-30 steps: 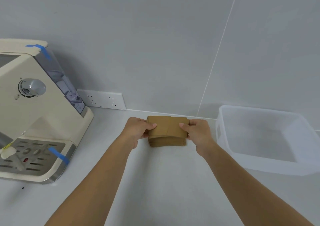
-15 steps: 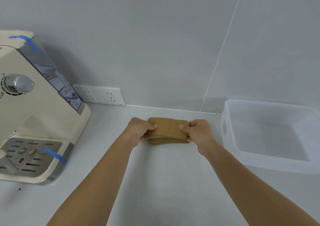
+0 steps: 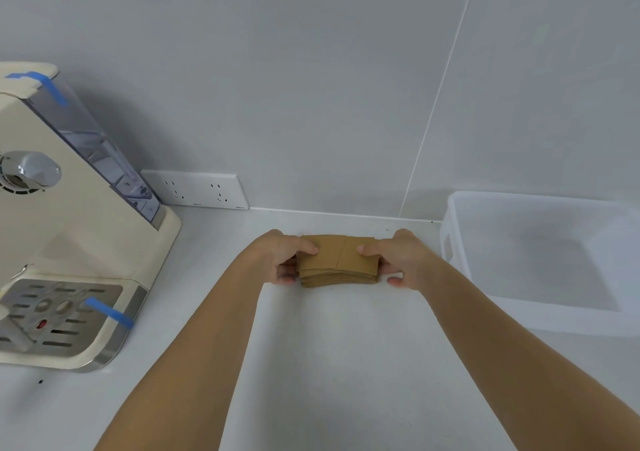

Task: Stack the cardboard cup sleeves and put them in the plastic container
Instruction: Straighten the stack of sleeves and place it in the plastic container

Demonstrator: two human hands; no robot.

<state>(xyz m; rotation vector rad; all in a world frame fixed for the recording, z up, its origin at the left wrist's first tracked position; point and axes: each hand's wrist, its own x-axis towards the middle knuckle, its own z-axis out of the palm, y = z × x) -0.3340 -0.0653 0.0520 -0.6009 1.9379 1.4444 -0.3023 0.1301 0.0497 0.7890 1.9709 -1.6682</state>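
With both hands clamped on its short ends, the stack [image 3: 337,262] of sleeves sits low over the counter [image 3: 332,364], near the back wall; whether its underside touches the surface cannot be told. The left hand [image 3: 282,258] has its thumb on the top sleeve and its fingers curled under the left end; the right hand [image 3: 401,260] mirrors it on the right end. The step in hand looks like squaring the stack before the carry. To do it well, the person should press evenly from both sides, keep the thumbs flat so the top sleeve does not slide, and line up the lower edges, which fan out slightly. The sleeves are brown, matte, flattened card with a curved lower edge and a glued seam running across the top one. To the right stands the bin [image 3: 450,242], translucent white plastic, square-sided and empty. At the left sits a cream coffee machine [image 3: 79,242] with a metal drip grate and strips of blue tape.
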